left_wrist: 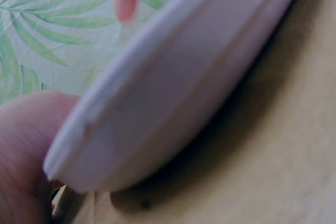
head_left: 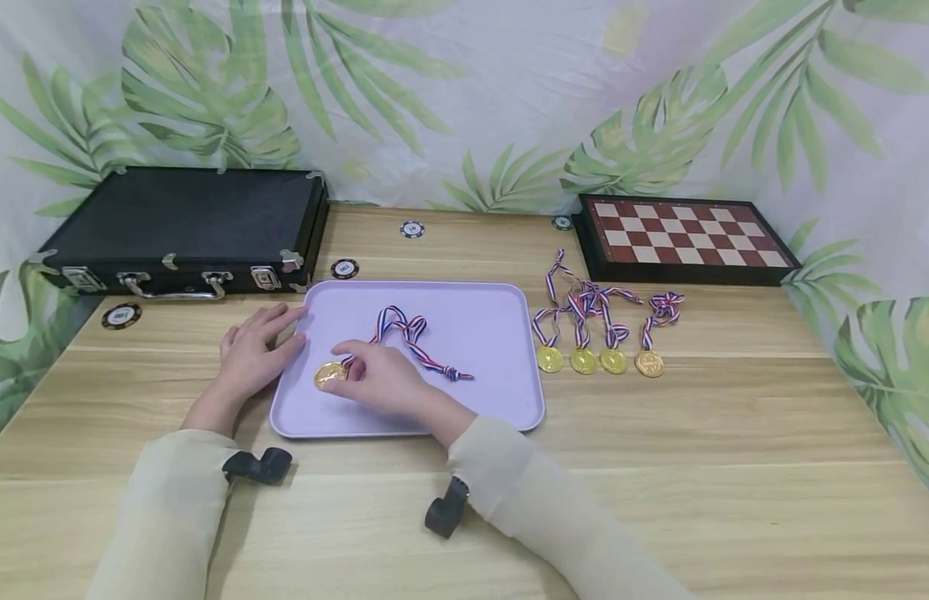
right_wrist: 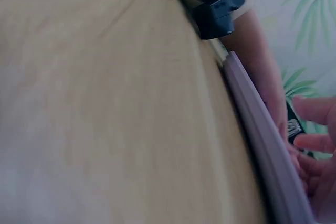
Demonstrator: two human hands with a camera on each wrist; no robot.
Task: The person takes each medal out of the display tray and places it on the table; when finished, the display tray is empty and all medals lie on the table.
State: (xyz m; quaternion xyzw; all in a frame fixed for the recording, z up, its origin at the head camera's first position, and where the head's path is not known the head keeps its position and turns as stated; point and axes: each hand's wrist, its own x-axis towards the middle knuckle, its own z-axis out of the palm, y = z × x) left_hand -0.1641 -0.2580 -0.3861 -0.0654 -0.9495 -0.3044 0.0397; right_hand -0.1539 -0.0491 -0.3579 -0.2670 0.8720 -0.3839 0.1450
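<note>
A lilac tray (head_left: 479,333) lies on the table before me. On its left part rests a gold medal (head_left: 327,375), whose red, white and blue ribbon (head_left: 413,333) curls toward the tray's middle. My right hand (head_left: 385,379) is over the medal, the thumb across its edge. In the right wrist view the right thumb and a finger stand apart, and the medal is out of sight. At the tray's left rim my left hand (head_left: 256,354) lies with extended fingers touching the edge. The left wrist view shows the tray's side (left_wrist: 173,77) close up.
Right of the tray, several gold medals (head_left: 584,361) lie in a row with bunched ribbons. Behind them sits a chessboard box (head_left: 692,237). A black case (head_left: 187,225) stands at the back left. Several poker chips, among them one black chip (head_left: 122,316), are scattered around.
</note>
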